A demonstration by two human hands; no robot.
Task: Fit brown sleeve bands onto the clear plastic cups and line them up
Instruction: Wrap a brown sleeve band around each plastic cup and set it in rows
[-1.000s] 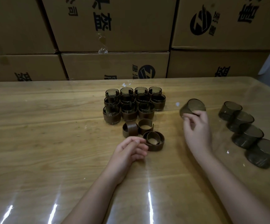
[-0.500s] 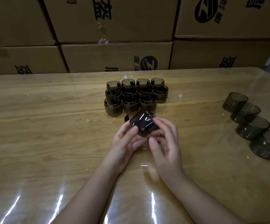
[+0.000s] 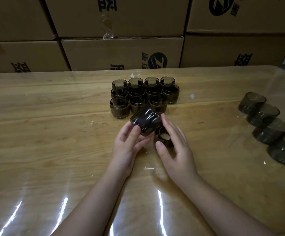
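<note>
Two bare arms reach out over a wooden table (image 3: pixel 53 133) with a shiny clear cover on it.

The left hand (image 3: pixel 129 143) holds a clear plastic cup (image 3: pixel 146 120) just above the table. Its thumb is on the near side of the cup and its fingers curl under it. The cup is dark and see-through, it is tipped to one side, and it has no band on it.

The right hand (image 3: pixel 174 149) is just beside the left one. Its fingers are nearly straight, and one fingertip touches the right side of the cup. A brown sleeve band (image 3: pixel 163 137) sits between the thumb and the fingers, right below the cup. The thumb tip is at the edge of the band. I cannot tell if the hand pinches the band or only rests by it.

Just behind the hands stands a group of banded cups (image 3: pixel 119 108). They are upright and packed close in three rows, four at the back, four in the middle and three in front.

Far to the right, four bare cups (image 3: pixel 264 114) lie in a slanted line, each one leaning on the next.

Behind the table is a wall of stacked cardboard boxes (image 3: pixel 121 53) with black print on them.
</note>
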